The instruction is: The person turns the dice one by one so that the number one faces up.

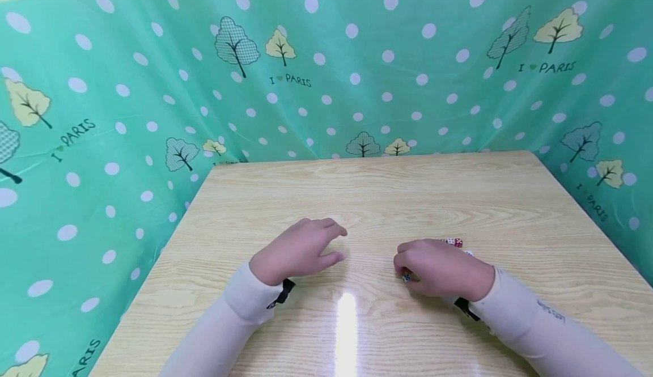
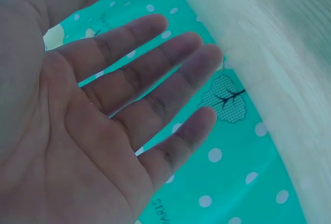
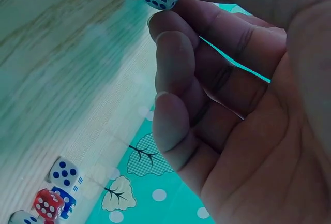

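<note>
Head view: a person's two hands are apart over a pale wooden table (image 1: 285, 195); the right hand (image 1: 441, 266) pinches a small white die (image 1: 406, 278) with blue spots, the landmark here; the left hand (image 1: 301, 249) is well to the die's left, fingers relaxed and holding nothing; loose dice (image 1: 458, 242) lie beyond and to the right of the die, partly hidden behind the right hand; a careless backward or sideways sweep of that hand or its sleeve (image 1: 530, 323) could scatter them, since it covers them from above.

Left wrist view: the left palm faces the camera, fingers spread, nothing gripped; the white die does not show.

Right wrist view: the white die sits between thumb and index finger, other fingers curled; whether it touches the table I cannot tell; well below and left of it cluster a second white die (image 3: 64, 171), a blue die (image 3: 66, 203), a red die (image 3: 49, 203) and a cropped die (image 3: 25, 218); being small and held only at the fingertips, the white die could slip or twist if the pinch loosens.
</note>
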`<state>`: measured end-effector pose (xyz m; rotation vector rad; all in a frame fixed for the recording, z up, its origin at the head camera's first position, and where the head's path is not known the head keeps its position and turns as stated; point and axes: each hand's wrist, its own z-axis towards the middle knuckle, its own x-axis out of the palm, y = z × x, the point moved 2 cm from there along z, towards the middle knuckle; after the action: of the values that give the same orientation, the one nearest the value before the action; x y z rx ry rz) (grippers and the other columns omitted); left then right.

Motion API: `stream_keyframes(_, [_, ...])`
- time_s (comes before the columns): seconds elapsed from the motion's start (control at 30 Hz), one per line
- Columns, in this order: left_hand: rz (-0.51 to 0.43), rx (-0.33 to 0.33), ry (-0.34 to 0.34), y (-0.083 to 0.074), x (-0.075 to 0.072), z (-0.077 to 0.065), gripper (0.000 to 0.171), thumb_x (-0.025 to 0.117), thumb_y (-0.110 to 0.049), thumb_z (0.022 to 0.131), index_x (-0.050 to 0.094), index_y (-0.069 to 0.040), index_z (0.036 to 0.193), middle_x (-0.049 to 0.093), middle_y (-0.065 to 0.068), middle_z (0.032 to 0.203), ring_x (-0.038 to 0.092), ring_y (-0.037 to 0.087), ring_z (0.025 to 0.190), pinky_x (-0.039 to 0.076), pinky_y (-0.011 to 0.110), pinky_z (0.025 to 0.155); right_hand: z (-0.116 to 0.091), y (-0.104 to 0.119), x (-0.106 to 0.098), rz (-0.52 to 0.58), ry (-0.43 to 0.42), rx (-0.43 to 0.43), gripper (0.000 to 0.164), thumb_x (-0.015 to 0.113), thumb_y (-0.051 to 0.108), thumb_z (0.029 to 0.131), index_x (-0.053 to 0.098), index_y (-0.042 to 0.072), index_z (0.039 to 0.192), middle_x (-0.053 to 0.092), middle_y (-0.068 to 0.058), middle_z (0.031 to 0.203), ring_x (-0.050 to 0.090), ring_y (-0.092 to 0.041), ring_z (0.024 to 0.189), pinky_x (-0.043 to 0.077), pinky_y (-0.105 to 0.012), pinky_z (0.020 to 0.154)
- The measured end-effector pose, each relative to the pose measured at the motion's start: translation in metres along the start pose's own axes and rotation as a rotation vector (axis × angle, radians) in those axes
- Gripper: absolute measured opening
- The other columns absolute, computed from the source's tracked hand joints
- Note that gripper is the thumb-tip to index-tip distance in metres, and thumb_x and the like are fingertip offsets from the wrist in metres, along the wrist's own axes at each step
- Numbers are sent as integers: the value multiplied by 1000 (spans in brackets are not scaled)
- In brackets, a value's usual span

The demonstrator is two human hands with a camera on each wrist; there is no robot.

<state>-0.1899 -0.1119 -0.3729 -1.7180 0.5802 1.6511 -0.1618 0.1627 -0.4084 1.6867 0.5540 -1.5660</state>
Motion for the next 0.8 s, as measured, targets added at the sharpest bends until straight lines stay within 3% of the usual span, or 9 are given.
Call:
stream_keyframes(0.2, [18,4,-33,0,-8,-3,43,70,-37,98,67,-11,132,71,2,125,71,19,102,56,38,95,-1,-2,0,7,3,27,17,79,7,80,71,22,82,58,14,78,47,1,67,46,-22,62])
stream_keyframes(0.4, [15,-10,-51,6,-13,-5,42,70,-36,98,68,-10,131,71,4,126,72,20,103,56,37,95,-1,-1,-1,28,-8,1,19,77,6,79,68,22,81,58,14,77,47,0,67,46,-21,63])
stream_keyframes(0.8, [-15,-95,-54,26,-14,-8,43,69,-37,99,67,-9,131,70,5,129,71,22,108,55,39,99,2,3,-3,99,18,-17,19,76,6,82,69,24,82,57,16,76,48,0,68,46,-21,65])
